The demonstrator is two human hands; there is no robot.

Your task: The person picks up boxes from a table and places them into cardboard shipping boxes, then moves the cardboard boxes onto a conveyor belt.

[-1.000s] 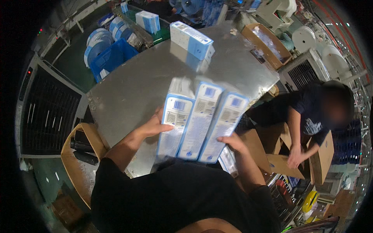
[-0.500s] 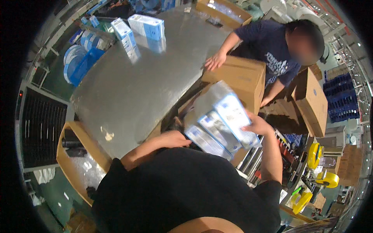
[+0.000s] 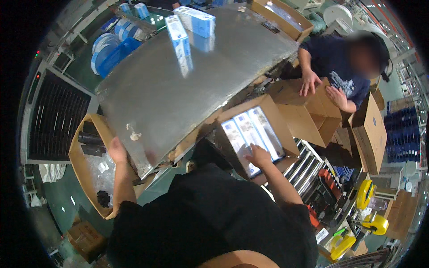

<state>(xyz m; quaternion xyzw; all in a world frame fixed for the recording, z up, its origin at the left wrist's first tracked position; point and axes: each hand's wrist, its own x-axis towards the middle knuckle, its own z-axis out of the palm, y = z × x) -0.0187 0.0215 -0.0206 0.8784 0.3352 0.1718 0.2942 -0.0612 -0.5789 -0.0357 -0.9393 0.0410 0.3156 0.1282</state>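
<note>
Three blue-and-white boxes lie side by side in an open brown carton to the right of my body. My right hand rests on their near part, its fingers apart and stretched out, gripping nothing. My left hand is far to the left, between the table's near corner and the rim of an open cardboard bin. Its fingers are mostly hidden, so their pose is unclear. Clear plastic and dark rolls lie in that bin.
A co-worker at the right has both hands on another open carton. Two blue-and-white boxes stand on the metal table. A roller conveyor and yellow tape rolls are at the right.
The blue-and-white boxes, tilted in my grasp before, now lie inside the carton. My right hand has let go of them; my left hand has swung left. The co-worker's hands have shifted on their carton.
</note>
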